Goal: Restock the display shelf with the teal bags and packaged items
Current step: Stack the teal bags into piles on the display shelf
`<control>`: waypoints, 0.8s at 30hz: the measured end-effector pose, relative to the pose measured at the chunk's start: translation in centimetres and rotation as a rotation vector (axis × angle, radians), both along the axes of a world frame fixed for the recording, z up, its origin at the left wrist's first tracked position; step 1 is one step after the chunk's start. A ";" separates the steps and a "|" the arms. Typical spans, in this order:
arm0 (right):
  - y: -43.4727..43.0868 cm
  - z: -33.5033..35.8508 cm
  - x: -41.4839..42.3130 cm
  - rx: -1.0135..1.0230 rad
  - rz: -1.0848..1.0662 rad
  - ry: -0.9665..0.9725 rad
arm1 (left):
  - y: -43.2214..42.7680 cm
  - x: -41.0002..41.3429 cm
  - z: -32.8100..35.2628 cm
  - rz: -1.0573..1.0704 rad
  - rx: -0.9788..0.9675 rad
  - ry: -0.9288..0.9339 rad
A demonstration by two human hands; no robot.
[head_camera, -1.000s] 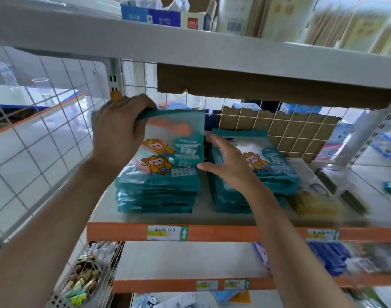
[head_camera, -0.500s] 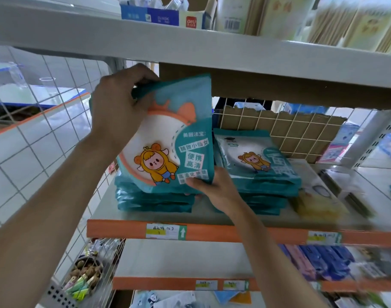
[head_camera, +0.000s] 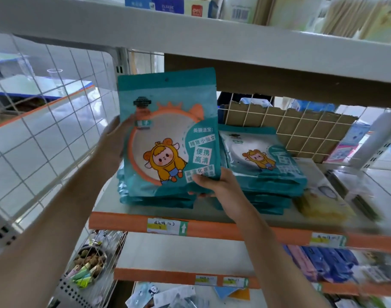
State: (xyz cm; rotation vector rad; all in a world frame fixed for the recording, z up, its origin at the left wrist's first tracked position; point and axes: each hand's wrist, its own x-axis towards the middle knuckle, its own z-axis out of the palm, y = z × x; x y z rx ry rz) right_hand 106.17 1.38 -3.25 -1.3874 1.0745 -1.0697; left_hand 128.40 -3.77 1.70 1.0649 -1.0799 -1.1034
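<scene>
Teal bag (head_camera: 168, 132) held upright above two flat teal stacks (head_camera: 263, 174) on the shelf (head_camera: 128, 221).

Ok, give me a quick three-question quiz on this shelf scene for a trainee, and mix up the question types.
1. True or false: the upright teal cartoon-printed bag is held by both the left hand and the right hand.
2. On the orange-edged shelf, what lies just right of the right stack of flat teal bags? A) a pale yellow packet B) a glass jar C) a red box
3. Fill in: flat teal bags lie on this shelf in ___ stacks.
Key: 1 true; 2 A; 3 two.
</scene>
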 end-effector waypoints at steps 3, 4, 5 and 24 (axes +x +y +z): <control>-0.6 0.0 1.1 -0.007 -0.065 -0.013 | -1.0 0.1 -0.4 -0.028 0.027 0.143; -0.8 -0.1 1.5 -0.043 -0.105 0.013 | -1.6 0.2 -0.4 0.011 0.051 0.150; -1.0 -0.1 2.0 -0.089 -0.157 0.048 | -2.2 0.2 -0.4 0.036 0.083 0.150; -3.2 -3.3 5.8 -0.206 -0.575 0.197 | -8.7 1.1 -3.6 0.142 0.242 -0.350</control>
